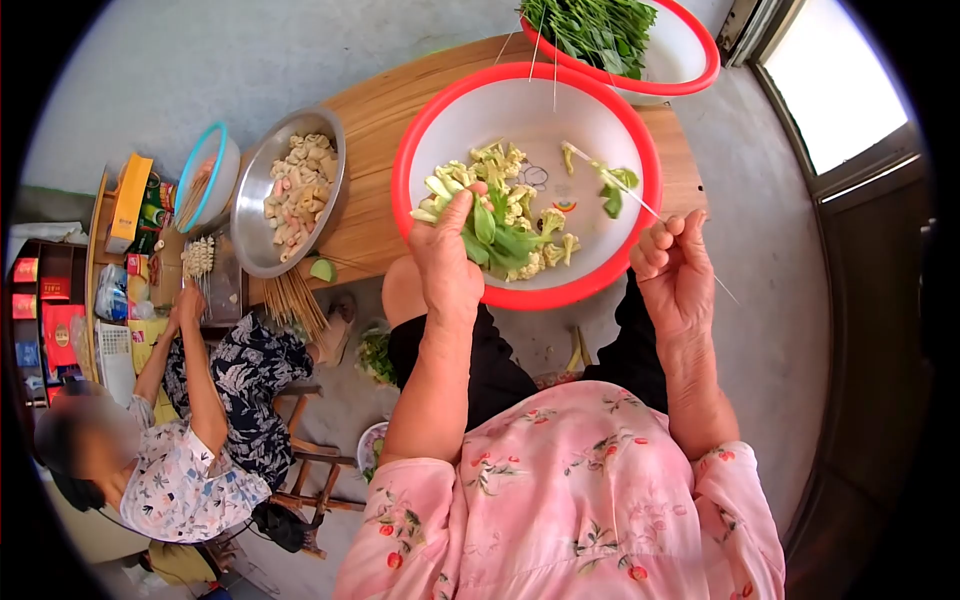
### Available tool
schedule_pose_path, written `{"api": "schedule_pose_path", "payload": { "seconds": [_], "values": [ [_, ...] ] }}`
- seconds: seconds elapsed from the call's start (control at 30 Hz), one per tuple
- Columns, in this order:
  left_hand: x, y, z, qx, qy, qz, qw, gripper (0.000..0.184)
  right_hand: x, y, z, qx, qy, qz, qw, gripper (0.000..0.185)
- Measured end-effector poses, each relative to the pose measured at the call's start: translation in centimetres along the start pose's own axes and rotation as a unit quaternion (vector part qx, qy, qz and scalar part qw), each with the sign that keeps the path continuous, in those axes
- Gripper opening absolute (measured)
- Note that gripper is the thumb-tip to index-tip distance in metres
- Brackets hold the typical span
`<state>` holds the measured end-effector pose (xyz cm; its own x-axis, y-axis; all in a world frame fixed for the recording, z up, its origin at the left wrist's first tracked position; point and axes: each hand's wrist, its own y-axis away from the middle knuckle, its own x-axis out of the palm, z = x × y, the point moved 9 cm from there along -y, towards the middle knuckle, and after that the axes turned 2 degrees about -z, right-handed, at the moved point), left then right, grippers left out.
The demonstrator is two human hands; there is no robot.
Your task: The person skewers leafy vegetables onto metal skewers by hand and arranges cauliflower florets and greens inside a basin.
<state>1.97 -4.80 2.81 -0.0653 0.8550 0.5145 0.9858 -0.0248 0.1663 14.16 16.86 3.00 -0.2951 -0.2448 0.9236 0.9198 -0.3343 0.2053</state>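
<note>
My left hand (447, 252) is closed around a bunch of leafy greens (490, 235) with pale cut stems, over the near left side of a white basin (600, 120) with a red rim. Pinched in my right hand (676, 262), just outside the basin's right rim, is a thin skewer (640, 200). It slants up to the left over the basin, and a green leaf (618, 190) with a pale stem is on its far part. Cauliflower florets (552, 222) lie in the basin, partly hidden by my left hand and the greens.
The basin stands on a wooden table (380, 95). Behind it is another red-rimmed basin (690, 45) with greens and upright skewers. To the left are a steel bowl (250, 235) of pale food pieces, bundled skewers (293, 300) and a seated person (190, 470) holding skewered food.
</note>
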Motion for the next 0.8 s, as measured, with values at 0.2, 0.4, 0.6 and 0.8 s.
{"api": "schedule_pose_path", "payload": {
  "seconds": [0.2, 0.4, 0.6, 0.8],
  "values": [
    [0.7, 2.1, 0.0, -0.011, -0.039, -0.024, 0.999, 0.015, 1.5, 2.3, 0.4, -0.077, 0.213, 0.029, 0.974, 0.037],
    [1.2, 3.7, 0.2, -0.020, -0.041, -0.005, 0.999, 0.017, 2.6, 3.9, 0.4, -0.107, 0.365, 0.028, 0.924, 0.037],
    [1.3, 4.4, 0.1, 0.002, -0.039, 0.004, 0.999, 0.018, 2.7, 4.5, 0.1, -0.107, 0.374, 0.041, 0.920, 0.036],
    [1.3, 4.9, 0.2, 0.002, -0.049, -0.007, 0.999, 0.018, 2.1, 4.5, -0.2, -0.079, 0.337, 0.044, 0.937, 0.024]
  ]
}}
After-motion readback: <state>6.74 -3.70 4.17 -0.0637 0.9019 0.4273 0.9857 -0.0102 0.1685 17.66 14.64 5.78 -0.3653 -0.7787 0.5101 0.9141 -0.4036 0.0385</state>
